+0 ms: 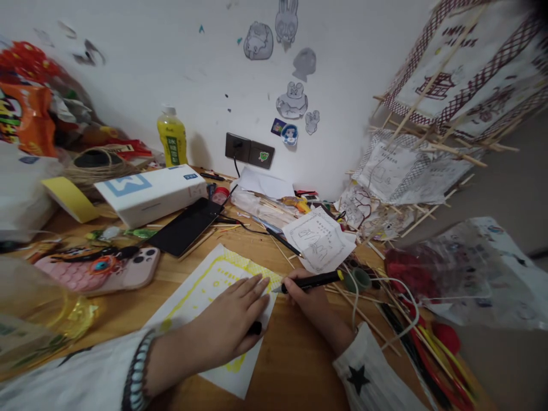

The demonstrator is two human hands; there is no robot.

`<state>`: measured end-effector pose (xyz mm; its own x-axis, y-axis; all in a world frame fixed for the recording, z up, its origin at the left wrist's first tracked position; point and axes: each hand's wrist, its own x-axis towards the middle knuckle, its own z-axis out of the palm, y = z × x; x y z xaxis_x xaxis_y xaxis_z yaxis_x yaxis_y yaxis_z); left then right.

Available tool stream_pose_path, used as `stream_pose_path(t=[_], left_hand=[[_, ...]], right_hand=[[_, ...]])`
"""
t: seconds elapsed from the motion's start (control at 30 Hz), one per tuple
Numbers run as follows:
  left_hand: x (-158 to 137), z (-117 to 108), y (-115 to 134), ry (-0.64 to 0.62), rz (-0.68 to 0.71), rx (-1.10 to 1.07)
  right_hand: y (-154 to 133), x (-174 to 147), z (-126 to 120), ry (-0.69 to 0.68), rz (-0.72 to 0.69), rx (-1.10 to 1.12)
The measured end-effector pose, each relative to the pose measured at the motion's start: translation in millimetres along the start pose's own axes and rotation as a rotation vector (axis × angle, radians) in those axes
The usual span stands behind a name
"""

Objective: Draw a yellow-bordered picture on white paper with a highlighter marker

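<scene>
My right hand (306,297) grips a marker (317,280) at the edge of the paper (183,298) on the table (295,359); my left hand (222,311), flat, a dark piece (254,329) by its thumb, could slide, smearing any wet yellow ink (250,265).

Sheet (201,288): matt ppr; marker (312,281): smooth blk plastic; tabletop (295,365): wood w/ slight sheen; box (156,196): smooth card; twine (79,173): rough fibre; bag (462,279): glossy, crinkled plastic

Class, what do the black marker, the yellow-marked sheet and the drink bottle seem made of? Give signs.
Black marker: probably smooth plastic, judging by its straight, even barrel.
Yellow-marked sheet: likely matte paper; it's thin, without glare.
Drink bottle: probably smooth plastic; its yellow body looks translucent.
</scene>
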<state>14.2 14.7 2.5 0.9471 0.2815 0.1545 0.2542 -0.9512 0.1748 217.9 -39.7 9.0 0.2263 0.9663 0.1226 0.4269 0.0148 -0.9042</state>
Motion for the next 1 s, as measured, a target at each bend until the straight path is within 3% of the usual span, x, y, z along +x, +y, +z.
stream_pose_path(t=[0.2, 0.37, 0.53, 1.0], left_hand=[[-0.7, 5.5, -2.8, 0.080, 0.012, -0.042], [0.5, 1.4, -1.4, 0.021, 0.004, -0.028], [0.2, 1.5, -1.3, 0.049, -0.012, -0.058], [0.2, -5.3, -6.0, 0.043, 0.004, -0.088]], right_hand=[[-2.6, 2.0, 2.5, 0.007, -0.055, -0.088], [-2.1, 1.1, 1.2, -0.022, -0.078, -0.085], [-0.2, 1.6, 1.8, -0.016, -0.089, -0.089], [5.3, -0.5, -2.2, -0.051, 0.075, 0.000]])
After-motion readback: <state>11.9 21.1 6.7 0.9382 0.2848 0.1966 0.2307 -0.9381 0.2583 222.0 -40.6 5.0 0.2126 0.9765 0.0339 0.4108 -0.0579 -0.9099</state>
